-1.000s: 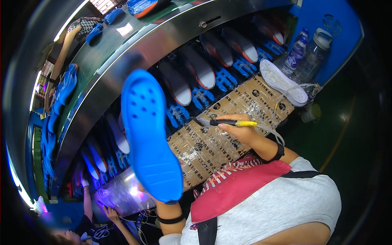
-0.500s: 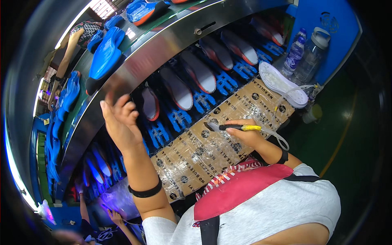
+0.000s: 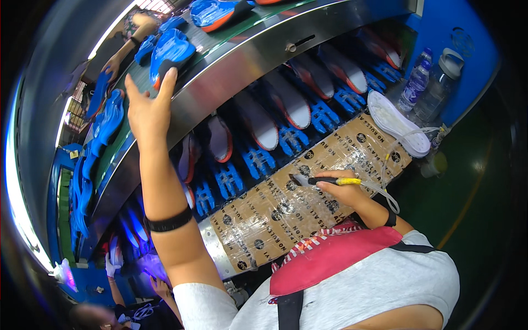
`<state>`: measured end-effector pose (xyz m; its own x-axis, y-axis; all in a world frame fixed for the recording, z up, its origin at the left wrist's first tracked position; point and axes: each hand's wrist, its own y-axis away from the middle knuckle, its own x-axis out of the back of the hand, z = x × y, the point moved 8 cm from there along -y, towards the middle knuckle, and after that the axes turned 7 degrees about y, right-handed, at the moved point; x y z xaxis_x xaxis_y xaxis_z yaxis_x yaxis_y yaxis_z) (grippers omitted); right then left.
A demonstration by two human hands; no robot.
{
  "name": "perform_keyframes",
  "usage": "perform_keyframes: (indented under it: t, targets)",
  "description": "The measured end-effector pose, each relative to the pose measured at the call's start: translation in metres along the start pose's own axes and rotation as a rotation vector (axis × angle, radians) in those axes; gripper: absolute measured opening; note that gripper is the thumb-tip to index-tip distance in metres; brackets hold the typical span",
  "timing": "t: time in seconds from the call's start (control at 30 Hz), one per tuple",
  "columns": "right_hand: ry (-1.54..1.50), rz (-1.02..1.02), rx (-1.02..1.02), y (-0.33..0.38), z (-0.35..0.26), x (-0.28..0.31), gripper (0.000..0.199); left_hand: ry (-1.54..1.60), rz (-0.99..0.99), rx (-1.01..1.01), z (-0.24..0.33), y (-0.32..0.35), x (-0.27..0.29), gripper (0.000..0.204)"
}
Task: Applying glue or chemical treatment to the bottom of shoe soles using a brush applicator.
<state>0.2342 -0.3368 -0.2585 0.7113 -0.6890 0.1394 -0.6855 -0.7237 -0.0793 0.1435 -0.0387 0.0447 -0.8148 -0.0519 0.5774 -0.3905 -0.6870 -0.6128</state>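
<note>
My left hand (image 3: 148,110) is raised at the upper conveyor, thumb and fingers spread around the black end of a glossy blue shoe piece (image 3: 169,50) with an orange edge. I cannot tell whether the fingers touch it. My right hand (image 3: 344,192) is closed on a brush (image 3: 324,180) with a black handle, yellow tape and a clear tube running from its back end. The dark bristles are over a cardboard-covered ledge (image 3: 286,206) wrapped in clear film.
Grey and white shoes (image 3: 294,102) stand in a row on blue racks (image 3: 258,159) below the metal conveyor edge (image 3: 231,63). A white shoe sole (image 3: 393,122) lies at the ledge's right end, near two bottles (image 3: 416,85). Another person's arm (image 3: 124,55) reaches in at upper left; co-workers sit lower left.
My left hand has moved up to the blue shoe piece on the conveyor. The brush stays in my right hand over the ledge. The whole view has shifted slightly.
</note>
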Motion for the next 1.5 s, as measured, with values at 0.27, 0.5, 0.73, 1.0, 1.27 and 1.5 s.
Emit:
perform_keyframes:
  t: [0.27, 0.5, 0.73, 1.0, 1.27, 1.5]
  targets:
    - [-0.053, -0.013, -0.073, 0.001, 0.006, 0.001, 0.024, -0.297, 0.202, -0.199, -0.023, -0.024, 0.025, 0.085]
    - [-0.077, -0.037, -0.077, 0.005, 0.001, -0.006, 0.027, -0.686, 0.014, -0.108, -0.120, -0.061, 0.086, 0.026]
    - [-0.026, -0.053, -0.071, 0.006, 0.007, -0.008, 0.027, 0.024, 0.677, -0.647, -0.011, 0.072, 0.131, 0.019]
    - [-0.033, -0.040, -0.079, 0.009, -0.001, -0.011, 0.027, 1.755, 0.387, 0.217, -0.097, 0.090, 0.099, 0.053]
    - [-0.024, -0.040, 0.007, 0.015, -0.015, -0.014, 0.028, 2.463, -0.622, 0.329, -0.047, 0.105, 0.013, 0.077]
    - [0.018, -0.063, 0.007, 0.018, -0.014, -0.016, 0.028, 2.366, -0.612, 0.159, -0.019, 0.169, 0.001, 0.072]
